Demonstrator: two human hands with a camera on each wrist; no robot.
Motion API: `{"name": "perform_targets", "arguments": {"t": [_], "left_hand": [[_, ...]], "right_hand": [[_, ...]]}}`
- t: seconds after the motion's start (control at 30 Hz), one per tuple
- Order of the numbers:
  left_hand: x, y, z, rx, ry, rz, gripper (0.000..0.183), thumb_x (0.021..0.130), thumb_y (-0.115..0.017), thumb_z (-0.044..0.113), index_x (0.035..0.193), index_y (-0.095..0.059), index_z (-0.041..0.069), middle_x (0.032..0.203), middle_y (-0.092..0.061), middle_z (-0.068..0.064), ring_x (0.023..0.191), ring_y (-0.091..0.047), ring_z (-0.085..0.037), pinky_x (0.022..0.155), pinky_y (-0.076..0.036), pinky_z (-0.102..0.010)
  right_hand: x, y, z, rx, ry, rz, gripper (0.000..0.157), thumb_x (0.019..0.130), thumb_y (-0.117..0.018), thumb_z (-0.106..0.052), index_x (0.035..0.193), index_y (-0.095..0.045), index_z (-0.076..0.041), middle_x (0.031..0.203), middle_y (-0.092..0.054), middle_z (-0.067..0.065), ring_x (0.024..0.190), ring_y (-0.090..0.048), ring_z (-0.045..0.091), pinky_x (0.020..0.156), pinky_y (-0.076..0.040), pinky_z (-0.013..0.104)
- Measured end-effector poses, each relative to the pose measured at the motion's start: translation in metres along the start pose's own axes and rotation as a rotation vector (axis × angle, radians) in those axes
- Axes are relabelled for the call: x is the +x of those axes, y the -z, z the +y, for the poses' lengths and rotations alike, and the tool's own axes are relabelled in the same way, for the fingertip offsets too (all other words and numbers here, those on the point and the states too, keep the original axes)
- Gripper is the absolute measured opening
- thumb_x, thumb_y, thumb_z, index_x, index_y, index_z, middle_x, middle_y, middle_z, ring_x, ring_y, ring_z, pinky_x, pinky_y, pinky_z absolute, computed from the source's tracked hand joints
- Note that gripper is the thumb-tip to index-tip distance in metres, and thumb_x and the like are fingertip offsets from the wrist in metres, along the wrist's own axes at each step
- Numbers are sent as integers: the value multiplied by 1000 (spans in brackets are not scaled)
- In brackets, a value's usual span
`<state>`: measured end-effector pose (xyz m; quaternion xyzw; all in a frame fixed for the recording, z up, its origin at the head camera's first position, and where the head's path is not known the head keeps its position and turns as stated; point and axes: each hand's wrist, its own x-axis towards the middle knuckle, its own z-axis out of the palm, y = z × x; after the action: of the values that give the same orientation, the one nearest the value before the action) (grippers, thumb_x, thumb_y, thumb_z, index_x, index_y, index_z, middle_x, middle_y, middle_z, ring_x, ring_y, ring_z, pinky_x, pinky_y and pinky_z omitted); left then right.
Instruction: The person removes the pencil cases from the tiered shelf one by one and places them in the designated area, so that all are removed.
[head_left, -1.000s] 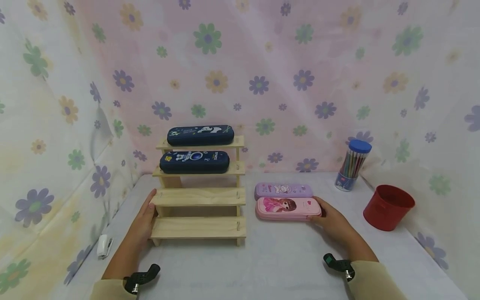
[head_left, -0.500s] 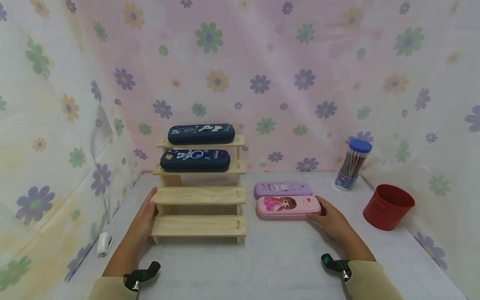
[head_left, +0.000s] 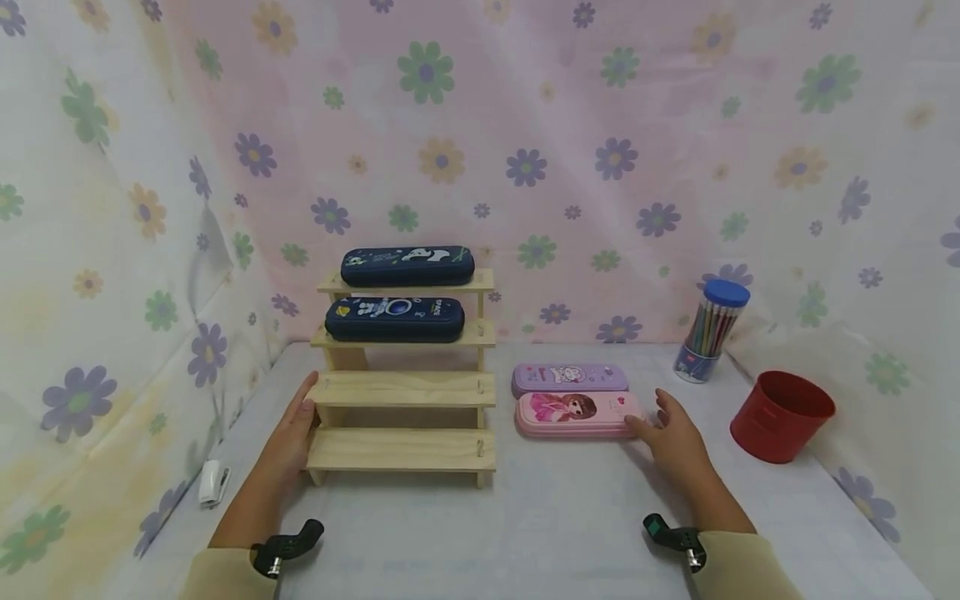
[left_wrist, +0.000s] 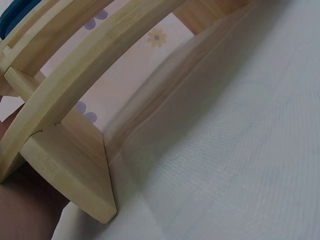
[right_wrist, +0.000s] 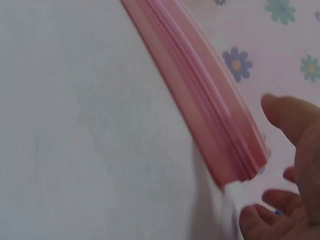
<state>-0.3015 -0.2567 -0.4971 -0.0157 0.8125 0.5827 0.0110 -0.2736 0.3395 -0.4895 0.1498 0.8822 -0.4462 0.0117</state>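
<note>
My left hand (head_left: pixel 285 437) rests against the left side of a four-step wooden rack (head_left: pixel 401 450), fingers lying along its edge. In the left wrist view the rack's leg (left_wrist: pixel 75 172) mostly hides that hand. A navy panda pencil case (head_left: pixel 405 271) lies on the top step, and a navy space pencil case (head_left: pixel 393 325) on the one below. My right hand (head_left: pixel 675 442) is at the right end of a pink pencil case (head_left: pixel 555 427), fingers spread and loosely bent, gripping nothing. Behind the pink case lies a purple pencil case (head_left: pixel 534 380).
At the back right stands a blue-lidded tub of pencils (head_left: pixel 708 333). A red bucket (head_left: pixel 780 421) is nearer, right of my right hand. A small white stapler (head_left: pixel 213 483) lies left of my left forearm. Flowered cloth walls (head_left: pixel 525 242) enclose the white-covered table (head_left: pixel 465 542).
My right hand has let go of the pink pencil case, its fingers spreading and moving off to the right. My left hand stays at the rack. The head view has shifted slightly.
</note>
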Motion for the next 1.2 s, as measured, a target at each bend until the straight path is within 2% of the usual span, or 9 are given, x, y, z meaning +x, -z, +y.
{"name": "perform_targets", "arguments": {"t": [0.13, 0.27, 0.5, 0.7, 0.83, 1.0, 1.2], "left_hand": [[1, 1, 2, -8, -9, -9, 56, 111, -19, 59, 165, -6, 53, 177, -6, 3, 164, 0, -30, 128, 2, -64], [3, 1, 3, -5, -7, -11, 57, 110, -18, 61, 165, -5, 52, 177, -5, 2, 164, 1, -30, 128, 2, -64], [2, 4, 2, 8, -1, 6, 57, 110, -19, 62, 165, -6, 53, 177, -5, 1, 164, 2, -31, 127, 3, -66], [0, 9, -2, -19, -50, -13, 57, 111, -20, 58, 165, -5, 51, 177, -3, 2, 164, 3, -30, 128, 2, -65], [0, 9, -2, -33, -67, -20, 58, 111, -22, 57, 166, -6, 49, 177, -5, 1, 164, 2, -30, 129, 2, -63], [0, 5, -1, -53, -63, -41, 59, 112, -22, 55, 167, -5, 46, 177, -4, 0, 164, 3, -30, 129, 2, -63], [1, 3, -2, -52, -55, -40, 59, 111, -21, 58, 167, -4, 48, 177, -4, 1, 164, 2, -29, 129, 1, -63]], "right_hand": [[-11, -4, -20, 35, -7, 102, 104, 98, -69, -56, 170, -7, -14, 174, -13, 23, 155, -25, 51, 115, -37, 67], [-21, -15, -48, 51, 80, 135, 96, 98, -71, -48, 169, -15, -15, 173, -18, 22, 154, -28, 51, 115, -38, 65], [-24, -42, -95, 94, 263, 55, 86, 98, -75, -36, 166, -28, -16, 171, -30, 15, 156, -32, 40, 121, -36, 55], [-20, -65, -130, 141, 396, -48, 81, 96, -78, -36, 162, -36, -16, 169, -36, 9, 154, -38, 34, 121, -38, 51], [-21, -75, -152, 157, 486, -96, 79, 96, -79, -32, 161, -38, -14, 168, -38, 9, 153, -40, 34, 123, -36, 51], [-27, -84, -178, 110, 533, -130, 80, 94, -80, -32, 160, -40, -11, 166, -40, 10, 152, -42, 33, 122, -37, 50], [-28, -97, -205, 30, 590, -135, 81, 94, -80, -36, 160, -41, -11, 164, -44, 10, 150, -45, 31, 120, -41, 48]]}}
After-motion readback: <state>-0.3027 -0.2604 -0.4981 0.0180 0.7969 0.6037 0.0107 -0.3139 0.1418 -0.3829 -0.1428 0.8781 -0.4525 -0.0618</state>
